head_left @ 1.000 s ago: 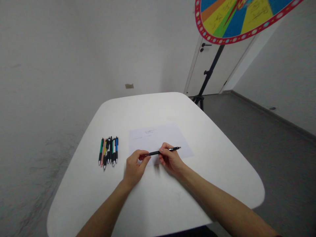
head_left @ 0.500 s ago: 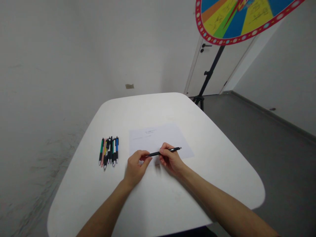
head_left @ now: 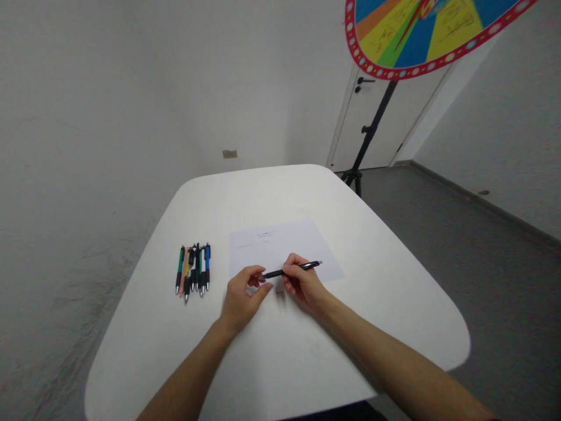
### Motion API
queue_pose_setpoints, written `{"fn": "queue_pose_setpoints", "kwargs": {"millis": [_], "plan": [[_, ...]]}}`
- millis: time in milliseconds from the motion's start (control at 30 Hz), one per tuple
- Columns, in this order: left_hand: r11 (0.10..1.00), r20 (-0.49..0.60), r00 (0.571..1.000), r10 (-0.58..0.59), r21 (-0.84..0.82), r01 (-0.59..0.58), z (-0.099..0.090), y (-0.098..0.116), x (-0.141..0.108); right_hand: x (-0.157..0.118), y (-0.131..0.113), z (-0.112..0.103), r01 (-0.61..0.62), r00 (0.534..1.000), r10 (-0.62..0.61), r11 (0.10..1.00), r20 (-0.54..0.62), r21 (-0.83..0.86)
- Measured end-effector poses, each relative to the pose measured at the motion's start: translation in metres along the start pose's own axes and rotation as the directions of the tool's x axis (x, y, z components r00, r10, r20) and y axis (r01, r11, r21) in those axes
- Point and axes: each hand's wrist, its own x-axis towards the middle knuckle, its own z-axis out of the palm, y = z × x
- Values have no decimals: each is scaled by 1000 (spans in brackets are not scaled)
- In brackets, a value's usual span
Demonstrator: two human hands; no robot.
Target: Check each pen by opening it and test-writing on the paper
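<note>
A black pen [head_left: 311,265] lies across my right hand [head_left: 304,283], whose thumb and fingers pinch it near its middle. The pen's silver tip points left, toward my left hand [head_left: 243,295]. The thumb and forefinger of my left hand are apart around that tip; whether a finger still touches it is hard to tell. Beneath the hands, a white sheet of paper [head_left: 284,240] with a few small dark marks near its top lies on the white table [head_left: 263,193].
Several pens [head_left: 193,272] in green, pink, yellow, black and blue lie side by side at the table's left. A colourful wheel [head_left: 412,47] on a black stand [head_left: 377,120] rises beyond the table, before a door [head_left: 377,143]. A wall borders the left.
My left thumb has moved away from the forefinger and the pen tip, so the tip now shows between them. The right hand keeps its hold on the pen.
</note>
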Motion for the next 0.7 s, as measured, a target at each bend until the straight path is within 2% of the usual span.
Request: {"fn": "queue_pose_setpoints", "kwargs": {"millis": [167, 367, 533, 700], "plan": [[997, -38, 997, 65, 36, -64, 0, 2, 1, 0, 1, 0, 17, 1000, -17, 1000, 9, 12], [993, 16, 999, 32, 113, -34, -1, 0, 2, -1, -1, 0, -5, 999, 4, 1000, 42, 11], [998, 1, 1000, 24, 50, -24, 0, -4, 0, 0, -1, 0, -4, 1000, 4, 1000, 26, 11], [991, -56, 991, 122, 54, -119, 1, -2, -1, 1, 0, -1, 9, 1000, -9, 1000, 21, 13]]}}
